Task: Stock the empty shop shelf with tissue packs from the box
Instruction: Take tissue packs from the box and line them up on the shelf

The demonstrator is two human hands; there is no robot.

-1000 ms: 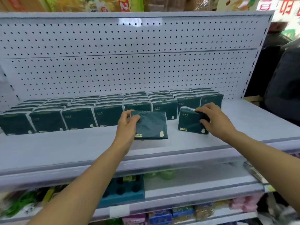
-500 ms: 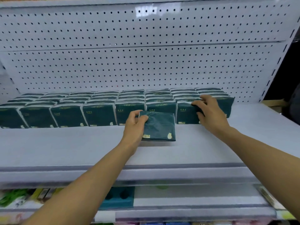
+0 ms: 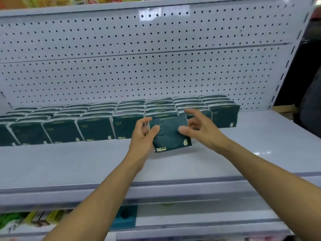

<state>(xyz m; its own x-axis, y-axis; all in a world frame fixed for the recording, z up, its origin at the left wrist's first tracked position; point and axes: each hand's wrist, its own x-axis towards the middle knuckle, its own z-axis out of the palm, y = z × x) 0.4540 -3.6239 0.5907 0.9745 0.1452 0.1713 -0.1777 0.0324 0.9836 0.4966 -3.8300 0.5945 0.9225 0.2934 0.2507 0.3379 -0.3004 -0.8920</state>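
Tissue pack (image 3: pixel 171 134), dark green with pale print, sits tilted in front of the stocked rows, its lower edge on or just above the shelf (image 3: pixel 69 164) near the middle of the surface; whether it touches is unclear. The left hand (image 3: pixel 145 134) grips its left edge, thumb on the front face and fingers curled behind. The right hand (image 3: pixel 199 126) hovers at the pack's right side with fingers spread and loosely bent, holding nothing; its thumb lies close to the pack's front, and contact there is uncertain. Behind, rows of matching packs (image 3: pixel 93 126) stand upright along the back edge of the shelf, running from the left edge to just short of the right end, against the pegboard back panel (image 3: pixel 139 66). Lower shelves (image 3: pixel 191 220) below carry blurred goods.
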